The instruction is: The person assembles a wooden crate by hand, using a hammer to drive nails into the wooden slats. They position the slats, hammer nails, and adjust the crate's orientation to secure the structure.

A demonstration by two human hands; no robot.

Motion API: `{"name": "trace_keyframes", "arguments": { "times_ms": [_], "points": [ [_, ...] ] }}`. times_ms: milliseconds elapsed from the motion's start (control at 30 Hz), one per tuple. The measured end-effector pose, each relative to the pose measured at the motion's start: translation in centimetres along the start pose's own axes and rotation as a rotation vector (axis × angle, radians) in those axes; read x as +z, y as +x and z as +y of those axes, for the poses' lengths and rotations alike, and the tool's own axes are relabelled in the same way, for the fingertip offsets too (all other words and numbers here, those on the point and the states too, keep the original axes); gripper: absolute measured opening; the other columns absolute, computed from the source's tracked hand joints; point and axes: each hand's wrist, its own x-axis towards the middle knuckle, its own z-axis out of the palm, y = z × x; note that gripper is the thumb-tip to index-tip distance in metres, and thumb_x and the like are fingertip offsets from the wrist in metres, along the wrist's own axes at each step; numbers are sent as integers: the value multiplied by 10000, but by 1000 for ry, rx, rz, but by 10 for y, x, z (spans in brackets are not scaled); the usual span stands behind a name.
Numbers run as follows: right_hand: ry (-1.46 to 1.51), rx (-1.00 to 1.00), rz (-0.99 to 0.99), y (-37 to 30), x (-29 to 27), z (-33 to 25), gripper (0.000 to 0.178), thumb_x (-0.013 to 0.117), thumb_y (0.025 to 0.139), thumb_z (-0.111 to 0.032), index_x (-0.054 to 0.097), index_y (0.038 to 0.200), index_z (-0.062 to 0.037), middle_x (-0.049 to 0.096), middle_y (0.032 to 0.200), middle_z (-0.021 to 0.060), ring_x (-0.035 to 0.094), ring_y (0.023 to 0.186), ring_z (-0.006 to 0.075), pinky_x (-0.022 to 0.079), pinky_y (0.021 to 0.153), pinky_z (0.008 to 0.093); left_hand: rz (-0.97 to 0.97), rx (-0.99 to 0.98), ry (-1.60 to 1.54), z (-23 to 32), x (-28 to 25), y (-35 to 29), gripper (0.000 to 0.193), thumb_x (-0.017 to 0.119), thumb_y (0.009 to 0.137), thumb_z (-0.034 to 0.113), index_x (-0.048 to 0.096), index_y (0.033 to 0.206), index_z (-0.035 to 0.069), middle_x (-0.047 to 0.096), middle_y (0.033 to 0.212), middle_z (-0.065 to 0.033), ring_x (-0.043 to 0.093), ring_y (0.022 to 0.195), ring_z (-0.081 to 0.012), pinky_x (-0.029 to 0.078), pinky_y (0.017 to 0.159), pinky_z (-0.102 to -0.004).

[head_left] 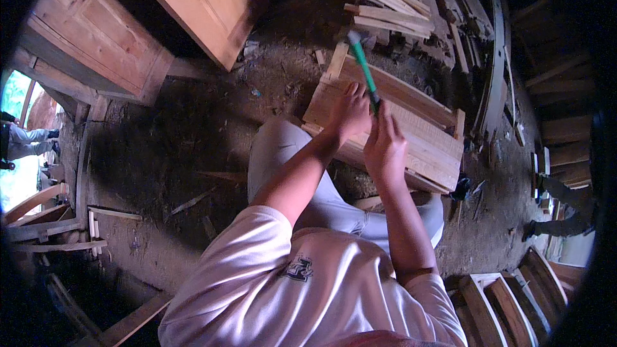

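Note:
My right hand (387, 144) is closed around the dark grip of a hammer (364, 71) with a green handle. The hammer is raised, its grey head pointing forward and a little left, slightly blurred. Just left of it, my left hand (351, 114) is on top of a wooden frame (418, 133) of pale boards, its fingers bent together near the board's far edge. Whatever those fingers pinch is too small or hidden to make out. The frame lies at a slant in front of my bent knees, with a long gap between its boards on the far side.
Offcuts and slats (395, 16) are heaped beyond the frame on long planks. Large wooden panels (199, 0) stand at the upper left. Wooden frames (498, 308) are stacked at the lower right. People's legs show at the far left and right edges. Scraps litter the dirt floor (193, 135).

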Motion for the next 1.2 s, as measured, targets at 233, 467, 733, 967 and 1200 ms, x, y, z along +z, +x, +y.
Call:
{"name": "trace_keyframes", "arguments": {
  "times_ms": [233, 467, 733, 967, 1200],
  "points": [
    [-200, 170, -342, -11, 26, 28, 470, 565, 956, -19, 506, 1421, 9, 677, 1005, 305, 690, 849, 477, 562, 693, 541, -66, 35, -54, 3, -9, 14, 478, 609, 883, 354, 581, 1164, -32, 593, 1230, -213, 528, 1189, -379, 403, 1076, -467],
    [24, -97, 112, -5, 14, 17, 473, 565, 959, -24, 503, 1427, 11, 670, 1005, 298, 685, 830, 484, 561, 685, 540, -201, 54, 37, -5, 6, 3, 487, 551, 925, 376, 618, 1193, -26, 615, 1238, -211, 511, 1228, -377, 369, 1113, -469],
    [-21, 17, -140, -13, 14, 24, 448, 549, 977, -30, 496, 1416, 41, 676, 1025, 275, 685, 886, 454, 560, 711, 508, -40, 72, 94, -1, -12, 3, 396, 644, 821, 364, 688, 947, -9, 637, 1167, -199, 538, 1163, -342, 407, 1065, -427],
    [-257, -1, -252, -9, 25, 36, 404, 514, 1003, -85, 522, 1386, 42, 668, 1126, 283, 680, 976, 445, 564, 801, 500, -59, -18, -90, 5, -12, 13, 499, 639, 849, 392, 624, 1138, -14, 613, 1164, -184, 550, 1113, -346, 423, 1044, -472],
    [-83, -49, 59, 1, 6, 7, 445, 530, 976, -92, 515, 1411, 1, 685, 1036, 286, 685, 934, 457, 561, 789, 532, -178, -5, 42, 8, -17, 15, 568, 584, 901, 431, 609, 1222, -36, 613, 1229, -189, 528, 1207, -385, 381, 1109, -468]
  ]
}}
